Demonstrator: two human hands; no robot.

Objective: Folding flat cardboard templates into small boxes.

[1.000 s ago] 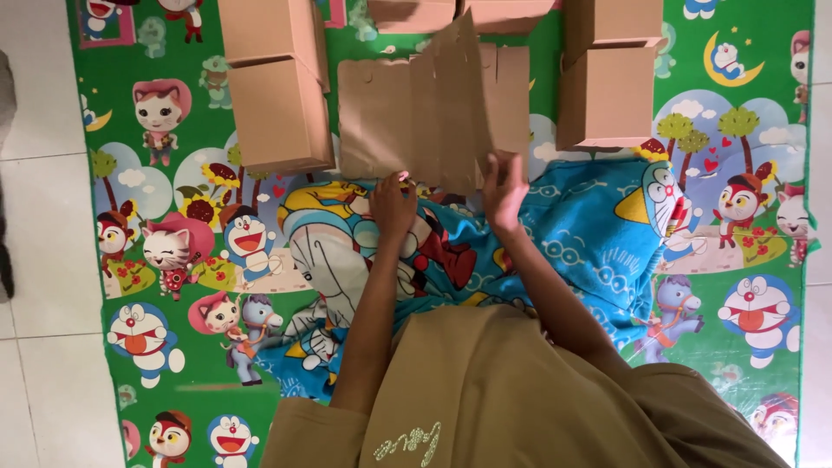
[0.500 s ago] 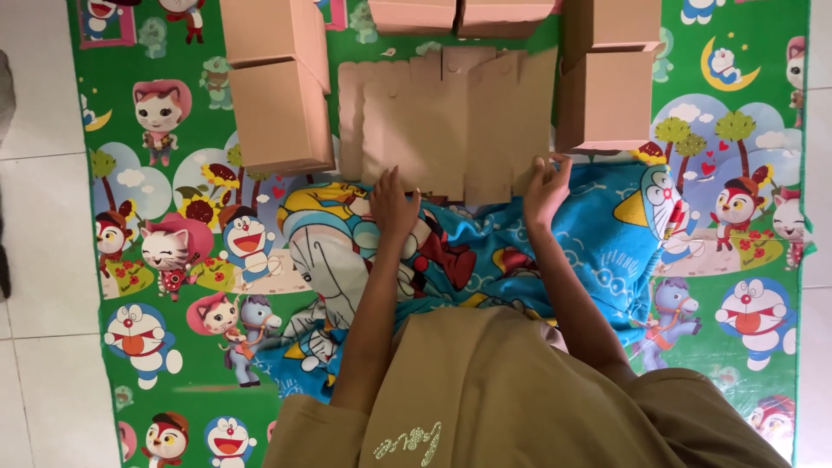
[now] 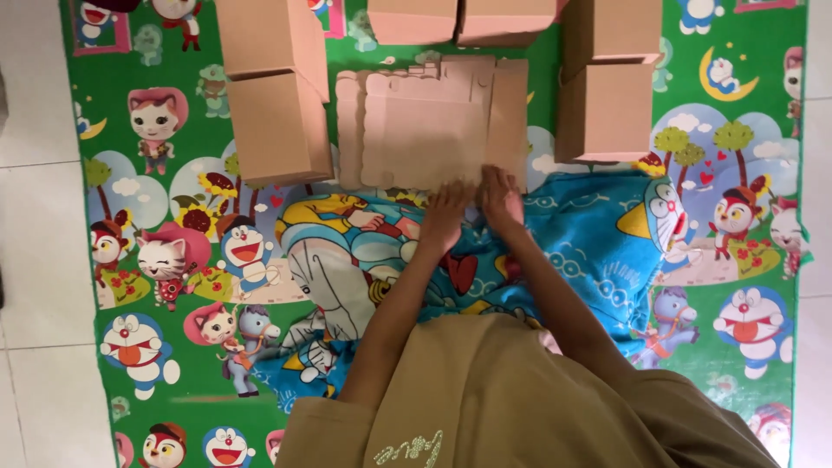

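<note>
Both hands (image 3: 475, 208) press flat cardboard sheet (image 3: 429, 121), lying crosswise.

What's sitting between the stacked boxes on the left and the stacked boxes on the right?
In the head view, a pile of flat cardboard blanks lies between the left box stack and the right box stack, on the green cartoon mat.

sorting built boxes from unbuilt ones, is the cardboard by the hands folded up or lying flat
Lying flat. The cardboard sheet is spread on the mat, unlike the built boxes beside it; both hands rest at its near edge.
</note>
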